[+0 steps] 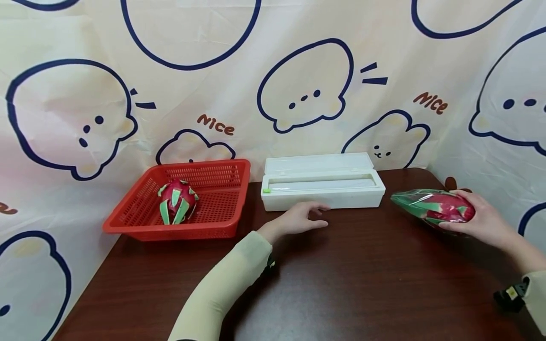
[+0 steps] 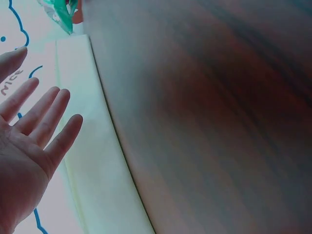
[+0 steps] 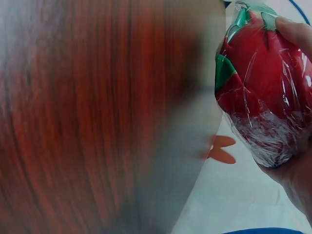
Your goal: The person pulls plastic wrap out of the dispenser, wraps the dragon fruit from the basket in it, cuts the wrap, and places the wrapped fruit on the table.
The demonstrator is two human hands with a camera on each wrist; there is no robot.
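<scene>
On the right side in the head view, my right hand (image 1: 488, 220) grips a red and green dragon fruit (image 1: 450, 208) wrapped in clear plastic film. The right wrist view shows the film bunched and wrinkled around the lower end of the fruit (image 3: 258, 83). My left hand (image 1: 298, 218), holding nothing, is in front of the white cling film dispenser (image 1: 324, 200), whose lid (image 1: 317, 164) is raised at the back. Its fingers are spread loosely in the left wrist view, beside the white dispenser (image 2: 100, 146).
A red plastic basket (image 1: 222, 230) stands at the left with another dragon fruit (image 1: 177, 201) in it. The dark brown wooden table (image 1: 341, 284) meets a printed cloth backdrop (image 1: 298, 28) behind. A small green tab (image 1: 266, 191) is on the dispenser's left end.
</scene>
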